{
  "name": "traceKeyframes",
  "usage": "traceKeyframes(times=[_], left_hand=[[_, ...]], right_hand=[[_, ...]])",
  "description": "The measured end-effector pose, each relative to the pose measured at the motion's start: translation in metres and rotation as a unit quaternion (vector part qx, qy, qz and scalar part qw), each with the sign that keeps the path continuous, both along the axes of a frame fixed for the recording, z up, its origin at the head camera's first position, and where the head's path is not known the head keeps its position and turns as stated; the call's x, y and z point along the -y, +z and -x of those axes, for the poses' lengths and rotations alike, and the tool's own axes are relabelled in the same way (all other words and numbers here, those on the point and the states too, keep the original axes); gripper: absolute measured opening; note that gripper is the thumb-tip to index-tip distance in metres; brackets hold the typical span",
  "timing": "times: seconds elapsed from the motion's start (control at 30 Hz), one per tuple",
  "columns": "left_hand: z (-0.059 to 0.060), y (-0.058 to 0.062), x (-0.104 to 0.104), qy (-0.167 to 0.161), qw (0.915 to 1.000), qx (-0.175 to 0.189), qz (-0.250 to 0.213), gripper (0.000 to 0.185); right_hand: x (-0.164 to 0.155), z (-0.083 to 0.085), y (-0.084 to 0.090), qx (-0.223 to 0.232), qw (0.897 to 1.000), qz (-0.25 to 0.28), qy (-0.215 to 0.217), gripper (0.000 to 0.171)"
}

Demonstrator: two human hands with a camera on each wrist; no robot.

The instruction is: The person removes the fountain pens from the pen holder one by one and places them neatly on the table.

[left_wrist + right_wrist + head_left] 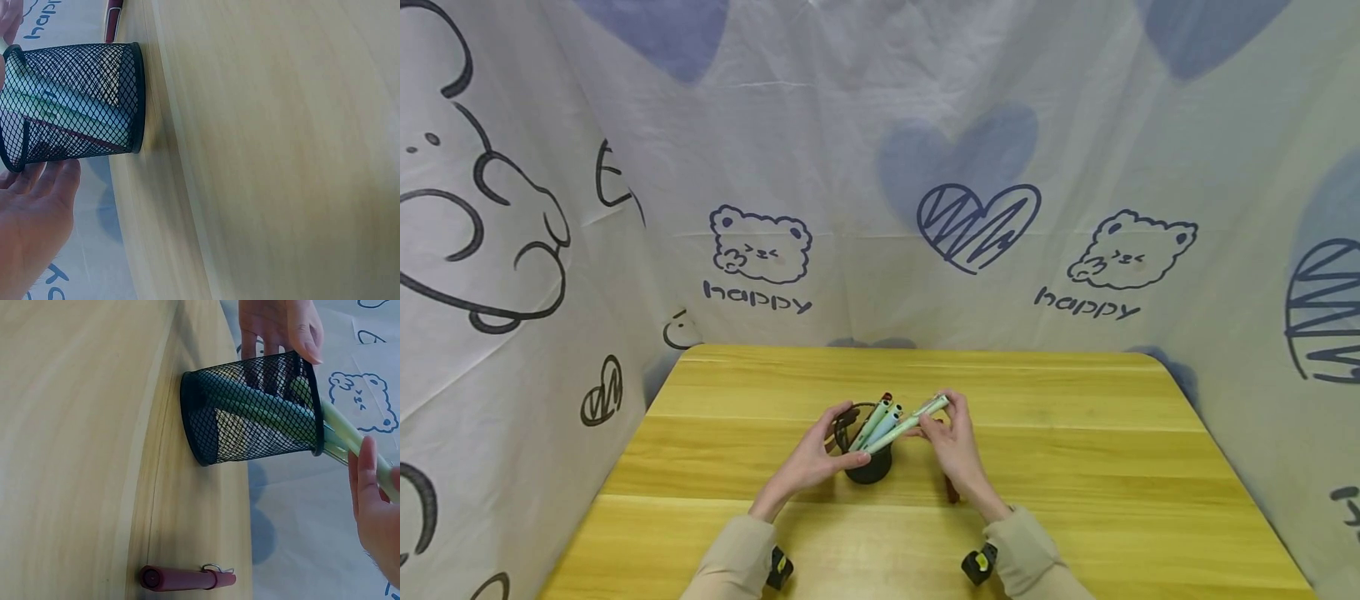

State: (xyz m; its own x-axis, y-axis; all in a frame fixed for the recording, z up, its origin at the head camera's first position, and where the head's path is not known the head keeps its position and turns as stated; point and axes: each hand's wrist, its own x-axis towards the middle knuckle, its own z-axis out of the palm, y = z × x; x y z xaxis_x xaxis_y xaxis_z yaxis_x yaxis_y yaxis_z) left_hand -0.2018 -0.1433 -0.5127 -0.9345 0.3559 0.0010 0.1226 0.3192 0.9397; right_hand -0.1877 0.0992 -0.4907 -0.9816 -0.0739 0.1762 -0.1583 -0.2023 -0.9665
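A black mesh pen holder stands upright on the table with several pens in it, pale green and light blue ones among them. My left hand holds it near the rim, thumb on the near side and fingers around the far side. The right hand pinches a light green pen by its upper part. That pen slants across the holder's mouth, its lower end at or just inside the rim. In the right wrist view, the fingers grip the pen outside the mesh.
A dark red pen with a metal clip lies on the wooden table, right of the holder and partly hidden by my right hand in the head view. Printed cloth hangs behind the table and along both sides.
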Motion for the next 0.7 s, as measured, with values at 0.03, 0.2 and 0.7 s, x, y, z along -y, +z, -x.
traceKeyframes(times=[0.03, 0.2, 0.7], left_hand=[[0.0, 0.0, 0.0, 0.0, 1.0, 0.001, -0.001, 0.087], [0.0, 0.0, 0.0, -0.002, 1.0, -0.002, -0.003, 0.087], [0.0, -0.001, 0.0, -0.002, 1.0, -0.004, 0.002, 0.087]], right_hand=[[-0.001, 0.0, 0.001, 0.0, 1.0, -0.006, -0.005, 0.039], [-0.005, -0.003, 0.006, 0.002, 1.0, 0.006, -0.014, 0.045], [-0.025, -0.005, -0.002, -0.014, 0.996, 0.083, -0.041, 0.023]])
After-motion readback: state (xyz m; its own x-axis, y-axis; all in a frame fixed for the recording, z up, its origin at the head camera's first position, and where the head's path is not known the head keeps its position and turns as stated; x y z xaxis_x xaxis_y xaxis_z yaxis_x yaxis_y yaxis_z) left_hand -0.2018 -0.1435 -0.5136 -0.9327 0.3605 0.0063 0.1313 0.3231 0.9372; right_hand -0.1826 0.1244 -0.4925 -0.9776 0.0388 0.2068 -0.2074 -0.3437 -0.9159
